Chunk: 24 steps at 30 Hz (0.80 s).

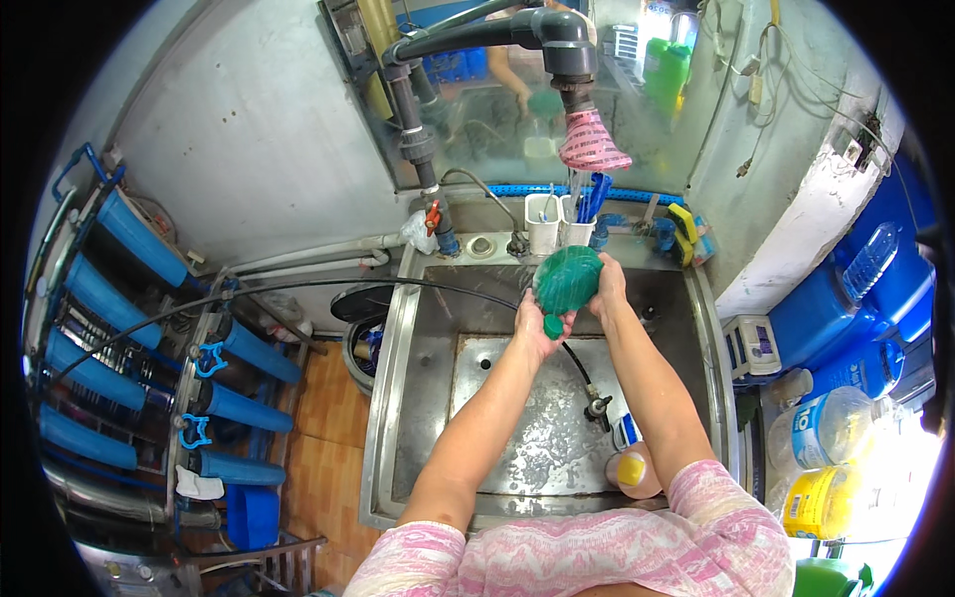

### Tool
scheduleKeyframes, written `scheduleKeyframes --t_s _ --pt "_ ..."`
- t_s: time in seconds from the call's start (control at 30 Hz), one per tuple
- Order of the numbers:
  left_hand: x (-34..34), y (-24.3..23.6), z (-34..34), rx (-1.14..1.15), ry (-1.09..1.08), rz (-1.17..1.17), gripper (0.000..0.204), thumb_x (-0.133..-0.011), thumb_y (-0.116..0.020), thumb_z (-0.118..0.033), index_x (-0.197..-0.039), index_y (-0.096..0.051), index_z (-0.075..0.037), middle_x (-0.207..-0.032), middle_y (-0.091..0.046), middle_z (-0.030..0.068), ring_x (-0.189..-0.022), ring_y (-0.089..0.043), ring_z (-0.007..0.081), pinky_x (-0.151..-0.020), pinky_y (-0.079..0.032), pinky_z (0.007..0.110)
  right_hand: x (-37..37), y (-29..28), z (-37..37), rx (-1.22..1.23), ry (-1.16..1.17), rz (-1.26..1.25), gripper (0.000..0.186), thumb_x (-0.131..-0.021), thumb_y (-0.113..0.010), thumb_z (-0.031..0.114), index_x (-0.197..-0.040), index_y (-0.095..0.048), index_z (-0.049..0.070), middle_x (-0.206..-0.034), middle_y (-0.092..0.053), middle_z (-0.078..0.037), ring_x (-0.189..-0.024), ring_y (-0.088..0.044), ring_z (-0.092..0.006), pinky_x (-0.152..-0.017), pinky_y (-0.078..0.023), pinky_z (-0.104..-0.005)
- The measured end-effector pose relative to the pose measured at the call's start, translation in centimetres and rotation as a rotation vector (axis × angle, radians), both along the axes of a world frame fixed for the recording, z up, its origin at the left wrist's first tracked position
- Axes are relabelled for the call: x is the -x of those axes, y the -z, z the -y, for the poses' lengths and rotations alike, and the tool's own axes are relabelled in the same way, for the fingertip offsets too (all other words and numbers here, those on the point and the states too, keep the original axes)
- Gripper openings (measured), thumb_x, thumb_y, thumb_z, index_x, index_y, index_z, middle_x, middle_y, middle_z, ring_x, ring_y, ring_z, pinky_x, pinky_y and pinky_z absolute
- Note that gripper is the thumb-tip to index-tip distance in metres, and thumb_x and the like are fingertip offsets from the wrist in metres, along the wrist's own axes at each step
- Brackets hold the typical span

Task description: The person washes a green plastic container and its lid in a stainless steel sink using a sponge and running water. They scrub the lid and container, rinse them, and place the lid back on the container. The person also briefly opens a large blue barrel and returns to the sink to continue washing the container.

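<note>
Both hands [569, 303] hold a bottle [567, 279] over the sink [438, 348] (under the tap [592, 139]).

Right of the right hand's grip [609, 287], well apart, blue water drums [875, 289] stand stacked, one with a pale label. Below them sit a clear bottle with a blue-and-white label [811, 426] and a yellow labelled tub [814, 500]. Nearer, a small white box [753, 348].
</note>
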State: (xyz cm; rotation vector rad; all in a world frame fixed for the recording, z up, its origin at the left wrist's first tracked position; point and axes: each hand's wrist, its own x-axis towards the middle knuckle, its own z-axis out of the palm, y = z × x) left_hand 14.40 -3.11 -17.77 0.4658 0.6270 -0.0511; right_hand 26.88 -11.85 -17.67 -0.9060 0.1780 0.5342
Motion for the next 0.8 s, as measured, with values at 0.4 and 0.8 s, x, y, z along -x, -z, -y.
scheduleKeyframes --t_s 0.4,0.8 --pt "2.6 -1.5 0.9 -0.539 -0.017 0.022 0.067 -0.094 -0.024 -0.064 -0.102 -0.057 -0.006 -0.071 -0.058 0.0108 -0.049 -0.055 0.0181 -0.041 -0.043 0.029 2.1 -1.3 -0.2 -0.15 -0.178 -0.029 0.039 -0.092 -0.045 0.039 -0.105 -0.06 0.005 -0.099 -0.064 -0.012 -0.084 -0.063 -0.0284 -0.078 -0.052 -0.0481" --pt "0.1 2.0 -0.9 -0.314 -0.449 0.174 0.046 -0.096 -0.048 -0.049 -0.117 -0.058 -0.008 -0.108 -0.063 0.0057 -0.099 -0.059 0.0198 -0.083 -0.049 0.036 3.2 0.8 -2.9 1.252 -0.428 0.964 0.05 -0.095 -0.039 0.05 -0.125 -0.057 0.015 -0.128 -0.055 -0.018 -0.115 -0.055 -0.0354 -0.094 -0.041 -0.0512"
